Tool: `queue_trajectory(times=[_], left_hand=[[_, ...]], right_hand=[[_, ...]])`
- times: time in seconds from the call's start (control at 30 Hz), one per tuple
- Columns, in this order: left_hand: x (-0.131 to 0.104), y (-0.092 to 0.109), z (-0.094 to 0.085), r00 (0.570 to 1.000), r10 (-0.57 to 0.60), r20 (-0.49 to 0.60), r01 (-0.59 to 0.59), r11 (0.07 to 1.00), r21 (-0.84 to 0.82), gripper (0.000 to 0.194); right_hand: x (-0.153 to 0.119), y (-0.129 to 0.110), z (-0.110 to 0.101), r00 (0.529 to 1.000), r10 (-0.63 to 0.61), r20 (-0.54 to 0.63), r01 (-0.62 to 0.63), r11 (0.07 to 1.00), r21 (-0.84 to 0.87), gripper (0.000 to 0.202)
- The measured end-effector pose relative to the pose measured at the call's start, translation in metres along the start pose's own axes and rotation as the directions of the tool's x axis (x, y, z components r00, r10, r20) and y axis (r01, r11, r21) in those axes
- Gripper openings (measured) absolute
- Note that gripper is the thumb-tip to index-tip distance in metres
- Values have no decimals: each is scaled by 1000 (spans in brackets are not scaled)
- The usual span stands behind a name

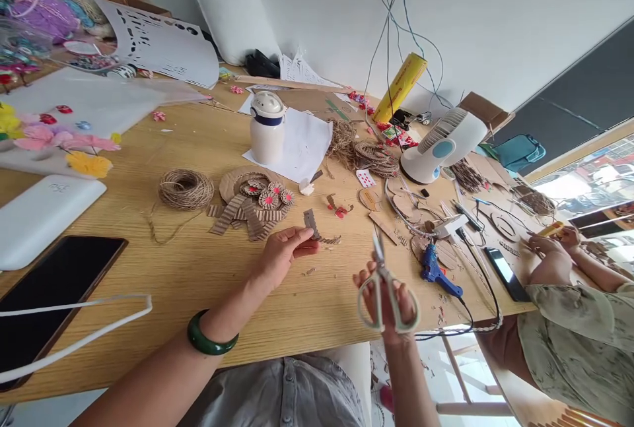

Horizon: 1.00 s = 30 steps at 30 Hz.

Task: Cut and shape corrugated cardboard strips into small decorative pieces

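Note:
My left hand (pixel 284 252), with a green bangle on its wrist, pinches a small dark piece of corrugated cardboard (pixel 310 221) over the table. To its right, my right hand (pixel 389 298) holds scissors (pixel 380 275) with pale handles, the blades pointing up and away from me. The blades do not touch the cardboard. Beyond my left hand lies a round cardboard wreath (pixel 232 184) with striped strips and red-centred cardboard flowers (pixel 269 200). Small scraps (pixel 310 272) are scattered near both hands.
Twine (pixel 185 189), a white bottle (pixel 267 129) and a white fan (pixel 443 146) stand or lie farther back. A blue glue gun (pixel 438 272) with its cable is right of the scissors. Phones lie left (pixel 54 301) and right (pixel 506 274). Another person's hands (pixel 552 252) work at the far right.

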<state>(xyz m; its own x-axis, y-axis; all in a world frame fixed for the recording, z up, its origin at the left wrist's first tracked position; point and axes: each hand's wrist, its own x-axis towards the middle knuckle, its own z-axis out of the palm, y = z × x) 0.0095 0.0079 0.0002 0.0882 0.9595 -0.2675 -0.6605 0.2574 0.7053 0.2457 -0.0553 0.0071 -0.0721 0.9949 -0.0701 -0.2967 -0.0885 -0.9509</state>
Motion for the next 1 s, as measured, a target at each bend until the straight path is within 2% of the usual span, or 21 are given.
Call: queue_trajectory(times=[0.07,0.13,0.23,0.4,0.57,0.83,1.0], left_hand=[[0,1,1,1000,-3,-21,4,1000,11,27],[0,2,1,999,-6,-46,7,1000,19,31],[0,4,3,998,-4,-62,5,1000,18,34],[-1,5,6,998,21,-64,-21,1000,-6,31],[-1,2,5,997,37,-72,-36,999,19,26],[-1,1,5,998,7,-59,-9,999,-35,24],[-1,-4,2,1000,-14,-19,15,999,51,26]], right_hand=[[1,12,20,990,78,118,-86,994,64,64],[3,16,36,970,101,220,-126,987,103,61],[6,9,51,944,68,324,-102,991,90,58],[7,-4,62,909,71,411,-52,997,-57,63],[11,-5,68,905,99,413,-58,992,-112,56],[18,5,77,945,49,325,-22,996,-84,48],[21,13,81,964,-10,265,25,998,-52,46]])
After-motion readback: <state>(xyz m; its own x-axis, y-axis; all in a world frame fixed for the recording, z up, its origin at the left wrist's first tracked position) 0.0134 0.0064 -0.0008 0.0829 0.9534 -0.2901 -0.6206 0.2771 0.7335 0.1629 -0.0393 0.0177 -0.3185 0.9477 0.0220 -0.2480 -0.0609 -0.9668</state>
